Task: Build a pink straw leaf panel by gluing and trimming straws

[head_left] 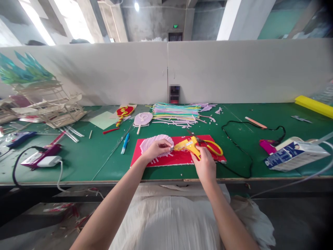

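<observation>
My right hand point(205, 161) is wrapped around the handle of a yellow glue gun point(191, 146), its nozzle pointing left. My left hand point(157, 150) is pinched close to the nozzle tip, over a pale purple piece built of strips point(149, 144); what the fingertips hold is too small to name. Both hands are above a red board point(136, 154) on the green table. Scissors with yellow handles point(220, 149) lie partly on the board, just right of the glue gun. Some short purple strips point(154, 160) stick out below the purple piece.
Behind the board lie bundled pastel strips point(177, 111), a round pink piece on a stick point(142, 119) and a red-yellow piece point(125, 111). A blue pen point(125, 143) is left. A black cable point(238, 147) and a carton point(293, 154) are right; a power strip point(43, 156) is far left.
</observation>
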Demonstrator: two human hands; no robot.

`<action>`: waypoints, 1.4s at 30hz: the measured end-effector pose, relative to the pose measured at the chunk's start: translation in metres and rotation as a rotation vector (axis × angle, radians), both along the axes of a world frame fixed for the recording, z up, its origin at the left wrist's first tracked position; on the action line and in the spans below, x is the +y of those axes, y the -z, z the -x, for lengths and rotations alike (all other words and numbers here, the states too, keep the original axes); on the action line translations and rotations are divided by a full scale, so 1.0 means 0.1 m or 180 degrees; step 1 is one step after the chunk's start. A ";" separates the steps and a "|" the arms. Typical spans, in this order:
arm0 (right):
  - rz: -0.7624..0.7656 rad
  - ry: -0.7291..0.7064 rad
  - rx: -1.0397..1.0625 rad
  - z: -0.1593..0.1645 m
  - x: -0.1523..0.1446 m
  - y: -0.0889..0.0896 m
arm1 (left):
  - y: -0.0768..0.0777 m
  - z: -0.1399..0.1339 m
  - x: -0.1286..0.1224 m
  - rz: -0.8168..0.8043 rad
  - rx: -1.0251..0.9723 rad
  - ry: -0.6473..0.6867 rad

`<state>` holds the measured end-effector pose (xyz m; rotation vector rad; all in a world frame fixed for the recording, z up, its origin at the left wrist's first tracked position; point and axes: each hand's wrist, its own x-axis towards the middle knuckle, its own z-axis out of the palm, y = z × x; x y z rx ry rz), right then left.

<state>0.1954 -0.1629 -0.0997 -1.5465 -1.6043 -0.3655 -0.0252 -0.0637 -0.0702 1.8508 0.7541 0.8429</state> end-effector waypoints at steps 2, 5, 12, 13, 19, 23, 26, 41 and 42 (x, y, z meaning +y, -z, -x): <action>-0.0005 -0.0006 0.0014 0.00 0.00 -0.01 | -0.01 0.00 0.00 -0.0005 0.0005 -0.0005; -0.0001 0.0004 0.0023 0.00 -0.01 -0.02 | -0.01 0.00 -0.01 -0.0015 0.0021 -0.0015; -0.0006 0.0044 0.0064 0.00 -0.04 0.00 | 0.00 0.00 0.00 0.0008 -0.0038 0.0008; -0.0002 0.0059 0.0065 -0.01 -0.04 0.00 | 0.01 0.00 0.00 0.0003 -0.0039 0.0019; 0.0070 0.0078 0.0113 -0.01 -0.04 0.02 | 0.00 0.01 0.00 -0.0020 -0.0048 0.0040; 0.0069 0.0095 0.0108 -0.01 -0.04 0.03 | -0.02 0.00 -0.01 -0.0006 -0.0022 0.0027; 0.0067 0.0079 0.0095 -0.01 -0.04 0.03 | -0.03 0.00 -0.02 -0.0023 0.0005 0.0016; -0.0027 0.0520 0.0139 -0.37 -0.10 -0.15 | -0.12 0.04 -0.21 -0.0795 0.0688 -0.1097; -0.0029 0.0576 0.0181 -0.42 -0.11 -0.17 | -0.13 0.06 -0.28 -0.0994 0.0909 -0.1206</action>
